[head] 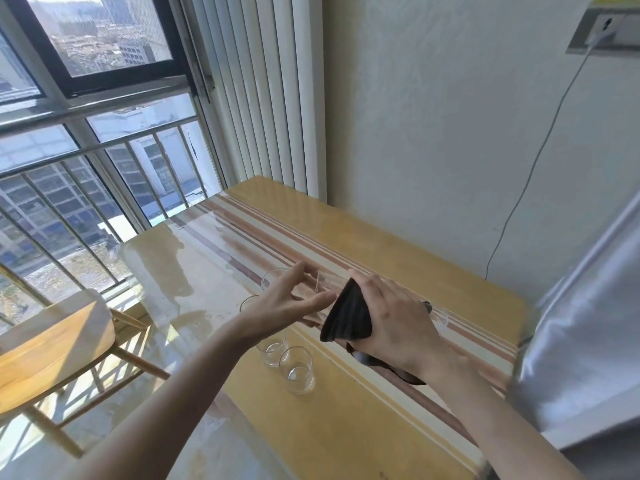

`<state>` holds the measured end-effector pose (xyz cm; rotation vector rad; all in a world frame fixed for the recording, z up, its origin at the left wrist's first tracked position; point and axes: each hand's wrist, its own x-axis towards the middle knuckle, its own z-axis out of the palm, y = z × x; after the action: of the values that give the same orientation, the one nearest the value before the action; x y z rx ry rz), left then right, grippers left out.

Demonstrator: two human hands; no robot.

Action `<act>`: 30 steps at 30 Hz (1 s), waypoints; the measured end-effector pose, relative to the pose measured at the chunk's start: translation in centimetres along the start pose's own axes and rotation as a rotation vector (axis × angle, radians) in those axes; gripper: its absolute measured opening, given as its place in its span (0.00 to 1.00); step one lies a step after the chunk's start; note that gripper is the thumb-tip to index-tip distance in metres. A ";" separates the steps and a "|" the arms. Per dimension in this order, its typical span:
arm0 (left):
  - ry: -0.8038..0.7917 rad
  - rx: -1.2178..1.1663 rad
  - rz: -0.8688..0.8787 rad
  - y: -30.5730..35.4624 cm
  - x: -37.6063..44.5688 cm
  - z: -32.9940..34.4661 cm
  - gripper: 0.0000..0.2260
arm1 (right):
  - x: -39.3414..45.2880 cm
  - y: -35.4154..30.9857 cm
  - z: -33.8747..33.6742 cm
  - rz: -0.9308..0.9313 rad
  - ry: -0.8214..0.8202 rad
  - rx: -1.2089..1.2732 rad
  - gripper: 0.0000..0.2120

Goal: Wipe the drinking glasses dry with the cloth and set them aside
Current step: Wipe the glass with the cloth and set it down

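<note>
now the dark cloth [348, 315] sits bunched in the right hand [391, 317], which grips it closed so that a pleated fan of fabric sticks out toward the left, while a loose tail of it hangs below the wrist onto the table [398, 268]. just past the right hand's knuckles a clear glass [438, 318] shows only as a faint rim, mostly hidden; whether the hand touches it cannot be told. the left hand [289, 301] hovers with its fingers spread and lightly curled, holding nothing, its fingertips close to the cloth's pointed end. behind those fingers stands another drinking glass [277, 280], upright, seen mostly as a rim; it looks empty. a further rim [247, 303] shows just left of the left wrist, too faint to tell more. nearer the camera, two short tumblers stand upright and just beside each other: one [273, 351] partly under the left wrist, the other [298, 368] in front of it. both are empty, with only bright reflections in their thick bases. all of this rests on the yellow table, which has a striped runner under a clear glossy cover. a wooden chair [55, 344] stands at the left by the railed window [86, 133], and a silvery fabric-covered shape [581, 327] rises at the right edge.
</note>
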<state>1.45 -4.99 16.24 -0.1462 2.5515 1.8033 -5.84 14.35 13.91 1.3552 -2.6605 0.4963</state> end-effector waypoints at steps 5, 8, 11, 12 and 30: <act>-0.138 -0.151 0.111 -0.2 -0.2 -1.6 0.29 | 0.9 1.7 -2.2 0.089 -0.184 0.187 0.41; -0.236 -0.224 0.091 -0.1 -0.4 -2.1 0.30 | 0.8 2.3 -2.5 0.141 -0.297 0.271 0.39; -0.210 -0.172 0.035 -0.1 -0.5 -1.7 0.27 | -0.1 2.1 -1.3 0.119 -0.162 0.216 0.39; -0.171 -0.128 -0.007 0.1 -0.5 -1.2 0.25 | -0.4 1.9 -0.9 0.121 -0.111 0.163 0.40; 0.128 -0.442 0.131 -0.7 -0.6 -0.2 0.23 | 1.1 2.7 -2.9 0.299 -0.093 0.964 0.36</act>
<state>2.12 -5.37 15.69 -0.1016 2.2383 2.4593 -8.84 15.99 16.30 1.0969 -2.7837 1.9699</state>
